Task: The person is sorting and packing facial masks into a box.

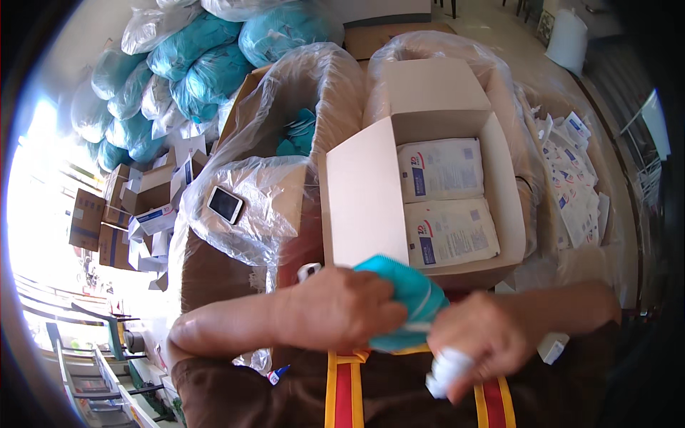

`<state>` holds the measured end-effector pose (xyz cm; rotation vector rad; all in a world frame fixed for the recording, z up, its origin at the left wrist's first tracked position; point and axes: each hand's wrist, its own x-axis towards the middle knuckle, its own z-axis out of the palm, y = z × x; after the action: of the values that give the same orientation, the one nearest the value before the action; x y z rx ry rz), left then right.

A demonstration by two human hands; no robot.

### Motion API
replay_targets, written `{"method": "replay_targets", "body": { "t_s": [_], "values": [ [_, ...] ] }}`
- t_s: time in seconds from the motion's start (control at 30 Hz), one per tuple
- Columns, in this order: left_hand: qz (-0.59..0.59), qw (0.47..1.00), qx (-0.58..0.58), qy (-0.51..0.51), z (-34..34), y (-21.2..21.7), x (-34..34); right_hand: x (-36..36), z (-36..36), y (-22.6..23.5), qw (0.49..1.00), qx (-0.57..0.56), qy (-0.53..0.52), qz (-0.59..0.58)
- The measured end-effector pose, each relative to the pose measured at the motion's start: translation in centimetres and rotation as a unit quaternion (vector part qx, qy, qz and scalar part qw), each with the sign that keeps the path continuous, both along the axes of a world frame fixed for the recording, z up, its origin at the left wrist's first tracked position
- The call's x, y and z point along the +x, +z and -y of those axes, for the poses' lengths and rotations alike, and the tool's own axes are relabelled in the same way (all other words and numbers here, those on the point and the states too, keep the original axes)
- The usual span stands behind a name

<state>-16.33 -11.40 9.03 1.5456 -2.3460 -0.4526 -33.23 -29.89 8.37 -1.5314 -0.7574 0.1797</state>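
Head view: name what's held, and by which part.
Left hand: a teal item, by its left side. Right hand: at that item's lower right edge and a white thing; blur hides whether it grips either.

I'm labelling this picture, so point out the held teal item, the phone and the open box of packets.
Teal item (410, 289): head view, its middle.
Phone (225, 205): head view, its screen.
Open box of packets (364, 196): head view, its left flap.

Matt, cloth-like teal piece (408, 291), smooth cardboard box (505, 192), glossy crinkled plastic liner (328, 89)
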Motion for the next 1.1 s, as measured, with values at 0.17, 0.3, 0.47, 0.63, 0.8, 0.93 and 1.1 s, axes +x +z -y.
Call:
{"method": "replay_targets", "body": {
  "t_s": [0.17, 0.3, 0.47, 0.63, 0.8, 0.93, 1.1],
  "values": [
    [-0.017, 1.0, 0.003, -0.006, -1.7, 1.6, 1.0, -1.5, 2.2, 3.4, 0.997, 0.012, 0.003, -0.072],
    [-0.026, 0.999, 0.02, 0.011, -2.7, 2.0, 1.5, -1.5, 3.1, 3.4, 0.998, 0.004, 0.011, -0.066],
    [0.121, 0.929, 0.055, 0.345, -8.6, -0.1, 9.0, -8.0, 7.9, 2.4, 0.832, 0.073, -0.485, -0.26],
    [-0.112, 0.848, -0.179, 0.486, -2.7, -2.9, 7.1, -0.3, 8.0, -2.0, 0.879, -0.065, -0.384, -0.275],
    [-0.427, 0.766, -0.221, 0.427, 3.4, -4.6, 3.5, 6.5, 6.2, -6.3, 0.899, 0.099, -0.362, -0.226],
    [-0.495, 0.758, -0.219, 0.364, 5.7, -4.6, 1.0, 8.4, 6.1, -6.3, 0.899, 0.207, -0.297, -0.248],
    [-0.312, 0.934, -0.109, 0.138, 3.3, -2.0, 5.4, 7.3, 9.0, -5.7, 0.898, 0.218, -0.313, -0.218]
  ]
}}
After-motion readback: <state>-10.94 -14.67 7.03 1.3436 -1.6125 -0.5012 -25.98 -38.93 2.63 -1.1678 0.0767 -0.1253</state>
